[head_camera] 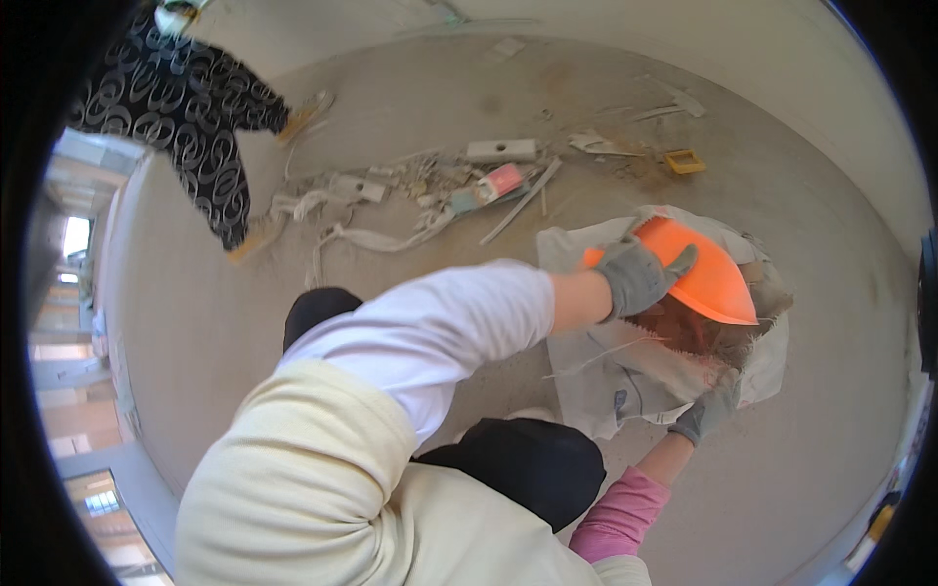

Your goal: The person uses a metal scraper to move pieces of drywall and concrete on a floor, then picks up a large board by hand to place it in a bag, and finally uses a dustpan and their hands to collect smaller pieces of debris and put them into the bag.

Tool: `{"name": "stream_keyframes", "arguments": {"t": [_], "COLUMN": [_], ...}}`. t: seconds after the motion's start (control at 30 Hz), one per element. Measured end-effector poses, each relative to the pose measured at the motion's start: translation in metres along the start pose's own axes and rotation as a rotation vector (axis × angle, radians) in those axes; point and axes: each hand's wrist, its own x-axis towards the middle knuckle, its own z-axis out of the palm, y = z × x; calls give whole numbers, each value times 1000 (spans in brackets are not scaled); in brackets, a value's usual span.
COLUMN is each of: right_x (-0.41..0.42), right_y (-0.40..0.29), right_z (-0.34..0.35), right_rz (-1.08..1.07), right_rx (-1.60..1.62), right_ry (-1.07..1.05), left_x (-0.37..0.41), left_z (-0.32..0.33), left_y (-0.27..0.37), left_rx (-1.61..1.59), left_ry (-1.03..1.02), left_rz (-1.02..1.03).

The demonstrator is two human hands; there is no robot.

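Note:
My left hand (pixel 636 278), in a grey glove, grips an orange curved plastic shell (pixel 696 267), like a scoop or bowl, with the thumb over its face. The shell is tilted over the open mouth of a white woven sack (pixel 597 388) on the floor. What lies in the sack is brown and reddish and partly hidden. Lower right, my right hand (pixel 709 410), also in a grey glove, holds the frayed rim of the sack.
Rubble, a white block with a hole (pixel 502 151), a pink-and-white box (pixel 500 182), strips and cloth lie on the floor ahead. A yellow plastic frame (pixel 684 161) is near the wall. At upper left another person in patterned black trousers (pixel 198 110) bends or stands.

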Motion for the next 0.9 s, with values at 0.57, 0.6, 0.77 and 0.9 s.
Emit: {"name": "stream_keyframes", "arguments": {"t": [0.57, 0.6, 0.77, 0.9], "right_x": [36, 16, -46, -85], "right_y": [-51, -70, -115, -123], "right_z": [-32, -9, 133, 227], "right_rz": [-438, -711, -776, -742], "right_rx": [-1267, -1352, -855, -1240], "right_ry": [312, 401, -273, -717], "left_x": [-300, -347, -574, -732], "left_z": [-91, -90, -65, -30], "left_y": [-271, -287, -274, -236], "left_rx": [-749, -523, -994, -886], "left_ry": [34, 43, 190, 189], "left_rz": [-741, -767, -1526, -1967]}}
